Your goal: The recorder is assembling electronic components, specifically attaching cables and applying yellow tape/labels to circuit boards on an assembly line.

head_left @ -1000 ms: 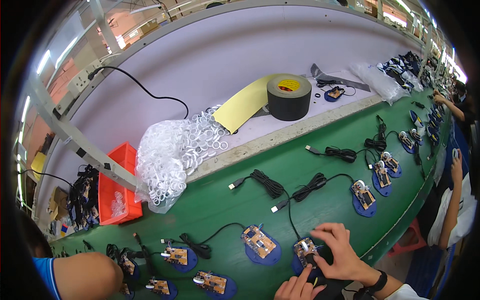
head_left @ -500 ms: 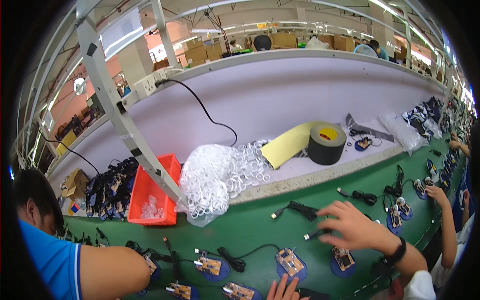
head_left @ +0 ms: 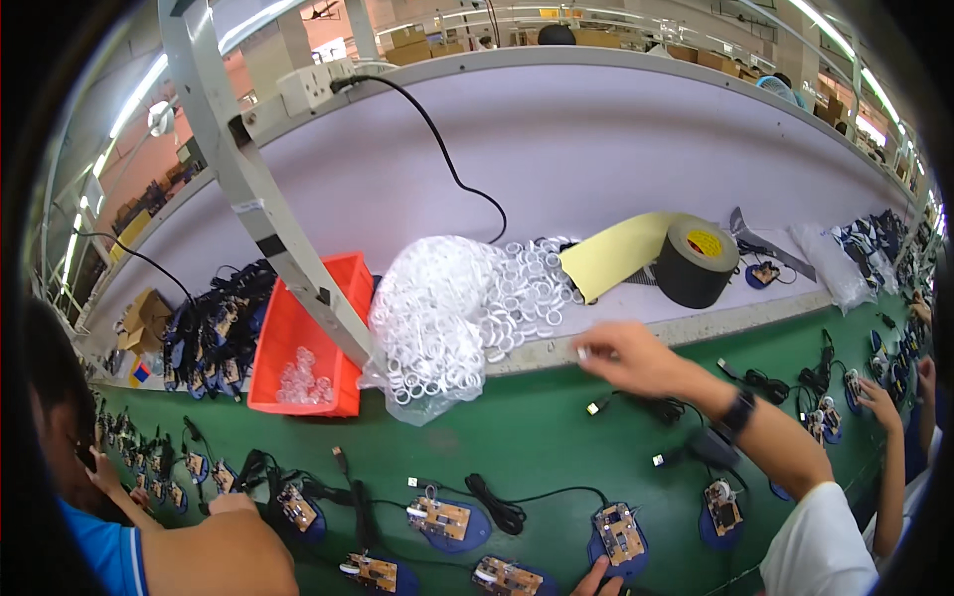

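At the lower edge, my left hand [head_left: 596, 578] is partly cut off, its fingers closed on the near edge of an uncovered computer mouse [head_left: 622, 534]. This mouse has a blue oval base, a tan circuit board and a black cable. Over the bench, near the ledge's front edge, my right hand [head_left: 636, 360] is pinched round a small white piece [head_left: 583, 352], too small to name. Left of that hand, white plastic rings [head_left: 522, 303] spill from a clear bag [head_left: 427, 328]. More uncovered mice [head_left: 442, 521] lie to the left of the one I touch.
A red bin [head_left: 260, 372] with clear small parts stands left of the bag, behind a metal post [head_left: 263, 214]. A black tape roll [head_left: 696, 268] sits on the ledge. Co-workers' arms reach in at left [head_left: 214, 546] and right [head_left: 884, 447]. USB cables [head_left: 497, 507] cross the green bench.
My right hand has moved left and away from me toward the rings, its spread fingers now pinched. My left hand stays at the mouse. The view has tilted down.
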Action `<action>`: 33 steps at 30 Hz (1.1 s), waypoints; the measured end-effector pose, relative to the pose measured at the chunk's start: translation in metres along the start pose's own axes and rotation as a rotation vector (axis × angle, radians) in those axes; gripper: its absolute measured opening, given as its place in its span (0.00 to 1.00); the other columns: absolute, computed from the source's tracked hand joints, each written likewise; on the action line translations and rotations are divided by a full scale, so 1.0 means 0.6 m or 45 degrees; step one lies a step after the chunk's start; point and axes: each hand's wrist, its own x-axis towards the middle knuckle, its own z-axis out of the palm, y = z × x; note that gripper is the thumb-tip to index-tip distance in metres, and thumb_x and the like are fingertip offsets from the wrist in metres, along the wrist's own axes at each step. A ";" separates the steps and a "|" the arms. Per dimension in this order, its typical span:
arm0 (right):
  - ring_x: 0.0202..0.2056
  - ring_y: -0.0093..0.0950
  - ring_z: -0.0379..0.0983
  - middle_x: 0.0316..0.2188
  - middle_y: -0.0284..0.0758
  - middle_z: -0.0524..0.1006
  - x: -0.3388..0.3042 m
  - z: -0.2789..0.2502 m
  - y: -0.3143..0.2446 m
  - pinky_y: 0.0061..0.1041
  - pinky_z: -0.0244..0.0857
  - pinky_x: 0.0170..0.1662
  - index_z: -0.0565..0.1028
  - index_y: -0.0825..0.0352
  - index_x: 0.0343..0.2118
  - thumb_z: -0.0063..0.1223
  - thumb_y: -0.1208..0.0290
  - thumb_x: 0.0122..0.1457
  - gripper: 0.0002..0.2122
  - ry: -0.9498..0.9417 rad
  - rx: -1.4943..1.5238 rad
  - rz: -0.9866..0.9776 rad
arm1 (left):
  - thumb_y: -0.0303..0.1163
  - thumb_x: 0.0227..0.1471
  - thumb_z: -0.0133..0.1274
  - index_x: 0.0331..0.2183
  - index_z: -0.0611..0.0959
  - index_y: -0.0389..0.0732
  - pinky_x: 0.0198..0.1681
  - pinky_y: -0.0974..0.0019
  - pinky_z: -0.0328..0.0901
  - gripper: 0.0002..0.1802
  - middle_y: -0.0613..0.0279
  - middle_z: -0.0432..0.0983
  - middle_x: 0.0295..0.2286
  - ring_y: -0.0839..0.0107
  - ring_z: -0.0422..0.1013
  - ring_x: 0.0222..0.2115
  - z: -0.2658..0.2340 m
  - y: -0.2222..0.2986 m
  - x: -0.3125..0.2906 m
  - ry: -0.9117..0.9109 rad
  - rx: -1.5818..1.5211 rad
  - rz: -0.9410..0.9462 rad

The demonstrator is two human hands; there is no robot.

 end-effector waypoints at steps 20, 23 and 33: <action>0.42 0.37 0.78 0.39 0.38 0.82 -0.320 0.079 -0.122 0.34 0.78 0.44 0.82 0.72 0.44 0.67 0.80 0.51 0.15 -0.026 -0.140 -0.199 | 0.27 0.55 0.66 0.36 0.81 0.29 0.55 0.50 0.72 0.12 0.42 0.79 0.44 0.42 0.75 0.54 -0.038 -0.038 -0.016 0.239 -0.257 -0.250; 0.43 0.36 0.77 0.39 0.37 0.80 -0.318 0.080 -0.121 0.32 0.76 0.41 0.83 0.70 0.44 0.65 0.79 0.51 0.15 -0.098 -0.272 -0.240 | 0.27 0.55 0.65 0.36 0.81 0.29 0.54 0.51 0.73 0.11 0.43 0.79 0.44 0.43 0.76 0.53 -0.041 -0.034 -0.014 0.253 -0.341 -0.267; 0.59 0.43 0.67 0.56 0.43 0.73 -0.337 0.074 -0.163 0.42 0.64 0.58 0.78 0.68 0.57 0.63 0.66 0.62 0.21 -0.035 -0.626 -0.074 | 0.24 0.56 0.65 0.36 0.82 0.31 0.50 0.53 0.74 0.09 0.44 0.80 0.43 0.45 0.78 0.49 -0.018 0.013 -0.018 0.211 -0.589 -0.169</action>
